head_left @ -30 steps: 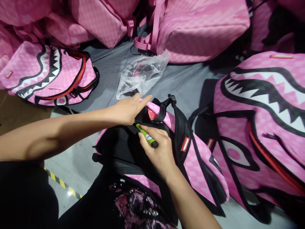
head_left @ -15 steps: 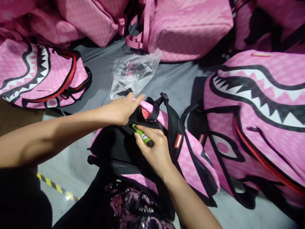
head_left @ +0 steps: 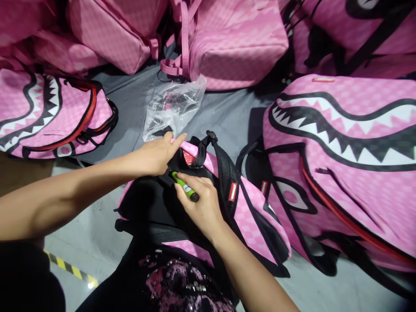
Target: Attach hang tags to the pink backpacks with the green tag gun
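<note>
A pink checked backpack [head_left: 253, 216] with black straps lies on my lap, back panel up. My left hand [head_left: 156, 154] presses flat on its top edge near the pink carry handle, fingers extended. My right hand [head_left: 199, 203] grips a small green tool [head_left: 183, 188] with a black end, its tip pointed at the black back panel just below my left hand. What the tip touches is hidden by my fingers.
A clear plastic bag [head_left: 172, 108] lies on the grey cloth [head_left: 234, 115] beyond my hands. Pink shark-mouth backpacks surround me: one at left [head_left: 55, 117], a large one at right [head_left: 351, 151], several piled at the back [head_left: 234, 39]. Yellow-black floor tape [head_left: 68, 268] runs lower left.
The view has drifted right, so everything sits further left in frame. Both hands keep the same hold on the backpack and the green tool.
</note>
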The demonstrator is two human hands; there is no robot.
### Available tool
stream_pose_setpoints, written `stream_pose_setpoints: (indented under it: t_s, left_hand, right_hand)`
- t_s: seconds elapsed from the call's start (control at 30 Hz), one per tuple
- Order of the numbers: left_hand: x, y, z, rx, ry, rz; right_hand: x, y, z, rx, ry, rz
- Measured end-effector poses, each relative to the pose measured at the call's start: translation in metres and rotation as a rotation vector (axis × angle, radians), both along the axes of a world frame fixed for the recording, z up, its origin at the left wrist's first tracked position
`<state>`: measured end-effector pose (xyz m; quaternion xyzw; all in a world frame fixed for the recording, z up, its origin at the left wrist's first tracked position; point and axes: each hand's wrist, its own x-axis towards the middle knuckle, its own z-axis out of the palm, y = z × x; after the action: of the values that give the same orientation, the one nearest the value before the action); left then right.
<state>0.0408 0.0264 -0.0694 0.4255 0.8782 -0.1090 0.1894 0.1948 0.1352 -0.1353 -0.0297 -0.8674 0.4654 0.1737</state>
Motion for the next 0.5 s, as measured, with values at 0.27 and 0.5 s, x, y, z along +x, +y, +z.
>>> stream_pose_setpoints:
  t_s: [0.27, 0.5]
  left_hand:
    - [0.001, 0.001, 0.001, -0.008, 0.019, 0.028]
    - [0.002, -0.004, 0.005, 0.01, -0.004, 0.023]
  right_hand:
    - [0.0, 0.0, -0.003, 0.043, -0.029, -0.047]
    - [0.079, 0.058, 0.059, -0.077, 0.129, -0.246]
